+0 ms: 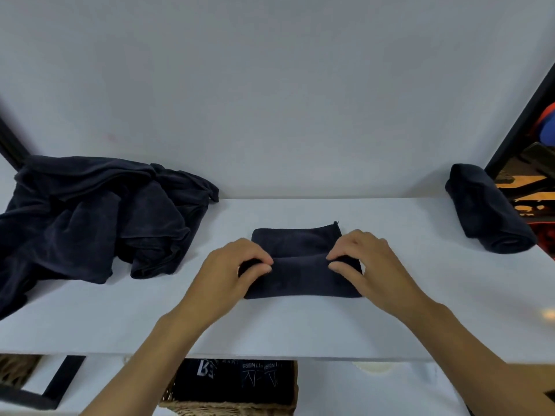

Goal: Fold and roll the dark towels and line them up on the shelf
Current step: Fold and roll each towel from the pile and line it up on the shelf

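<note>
Rolling a folded towel (300, 265) mid-shelf (270, 325).
Left hand (231, 271) and right hand (363, 262) pinching the roll's 2 ends, keeping it tight; loose pile (90, 214) left edge, finished roll (489, 211) right edge.

Navy towels (300, 274), white shelf (270, 325), tan basket (228, 408).

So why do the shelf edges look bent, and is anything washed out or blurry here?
Head view: the wide lens bows the shelf and its black frame outward toward the corners. Light is soft and even, with only faint shadows under the hands. The dark towels, like the pile, lose most fold detail. A small bright blur sits at the right edge, and the corners look soft.
</note>
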### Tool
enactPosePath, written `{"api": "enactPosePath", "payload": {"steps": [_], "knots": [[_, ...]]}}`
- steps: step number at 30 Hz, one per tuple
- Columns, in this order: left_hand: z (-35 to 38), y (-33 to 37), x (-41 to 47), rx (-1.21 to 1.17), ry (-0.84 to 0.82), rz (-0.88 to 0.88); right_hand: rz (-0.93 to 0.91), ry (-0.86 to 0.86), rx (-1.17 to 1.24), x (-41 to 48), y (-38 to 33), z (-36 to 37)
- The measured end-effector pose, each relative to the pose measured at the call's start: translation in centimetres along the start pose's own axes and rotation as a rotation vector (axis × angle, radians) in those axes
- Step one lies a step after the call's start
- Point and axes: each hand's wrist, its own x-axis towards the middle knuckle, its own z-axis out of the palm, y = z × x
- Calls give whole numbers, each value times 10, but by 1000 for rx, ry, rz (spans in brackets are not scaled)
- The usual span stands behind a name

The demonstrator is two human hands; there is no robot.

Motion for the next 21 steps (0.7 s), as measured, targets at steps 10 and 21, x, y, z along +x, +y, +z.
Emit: {"api": "enactPosePath", "payload": {"steps": [10,21], "knots": [[0,-13,6,-300,-163,-242,179,-219,231,4,2,-9],[-2,-12,17,295,25,71,-63,-65,-141,5,0,-1]]}}
